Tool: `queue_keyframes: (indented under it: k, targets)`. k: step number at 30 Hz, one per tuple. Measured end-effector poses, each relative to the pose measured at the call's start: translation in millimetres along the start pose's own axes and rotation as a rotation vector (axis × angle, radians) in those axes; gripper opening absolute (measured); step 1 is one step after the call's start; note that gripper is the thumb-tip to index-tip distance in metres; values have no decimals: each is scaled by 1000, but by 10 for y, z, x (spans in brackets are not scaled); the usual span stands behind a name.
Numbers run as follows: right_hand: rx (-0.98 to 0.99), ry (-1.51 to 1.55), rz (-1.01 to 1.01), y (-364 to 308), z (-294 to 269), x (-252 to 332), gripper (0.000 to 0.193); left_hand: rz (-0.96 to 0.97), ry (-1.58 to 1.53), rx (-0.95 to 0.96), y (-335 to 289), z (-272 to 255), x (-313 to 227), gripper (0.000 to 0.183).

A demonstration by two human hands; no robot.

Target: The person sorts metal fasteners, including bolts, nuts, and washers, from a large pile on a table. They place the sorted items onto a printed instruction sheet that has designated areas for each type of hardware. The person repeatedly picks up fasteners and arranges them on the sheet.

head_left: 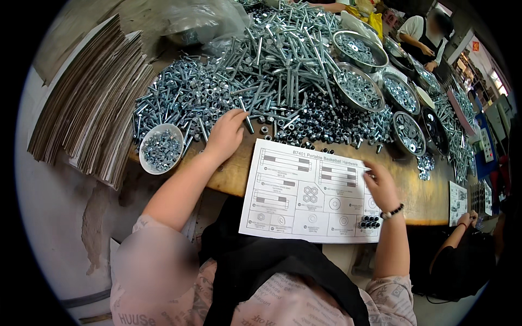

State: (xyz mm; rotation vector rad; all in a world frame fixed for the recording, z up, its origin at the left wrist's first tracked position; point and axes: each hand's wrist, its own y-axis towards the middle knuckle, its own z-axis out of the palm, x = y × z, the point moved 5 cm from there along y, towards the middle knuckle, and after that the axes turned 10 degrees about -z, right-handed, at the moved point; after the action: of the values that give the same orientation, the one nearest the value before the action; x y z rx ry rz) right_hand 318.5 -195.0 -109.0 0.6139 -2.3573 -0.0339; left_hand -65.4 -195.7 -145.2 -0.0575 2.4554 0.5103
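Observation:
At the near edge of the heap, my left hand (225, 133) has its fingers closed around a long silver bolt (246, 115). Loose bolts and nuts lie close by its fingertips. A white printed sheet (283, 187) with hardware drawings in boxes lies in front of me, over the table's front edge. Above its right side is my right hand (382, 187), fingers apart and slightly curled, with nothing visible in it. A small group of black nuts (370, 221) stands on the sheet's lower right box, beside my right wrist.
A big heap of bolts (288, 60) covers the wooden table (231, 176). At left are a white bowl of small hardware (162, 149) and stacked cardboard (98, 103). Steel bowls of washers (356, 89) stand at right. Co-workers (427, 35) sit at far and near right.

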Motion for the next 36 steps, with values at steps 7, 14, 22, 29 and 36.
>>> queue_keyframes:
  k: [7, 14, 22, 29, 36]
  targets:
    - [197, -102, -247, 962, 912, 491, 22, 506, 628, 61, 383, 285, 166, 17]
    - [49, -308, -369, 1551, 1279, 654, 17, 701, 558, 120, 835, 80, -161, 22]
    - [93, -644, -334, 1717, 1632, 650, 14, 856, 678, -11, 903, 215, 4, 18]
    - [35, -573, -352, 1760, 1574, 598, 7, 261, 559, -16, 1028, 152, 285, 16]
    - [-246, -174, -374, 1622, 1060, 738, 11, -122, 588, 82, 1106, 248, 356, 20]
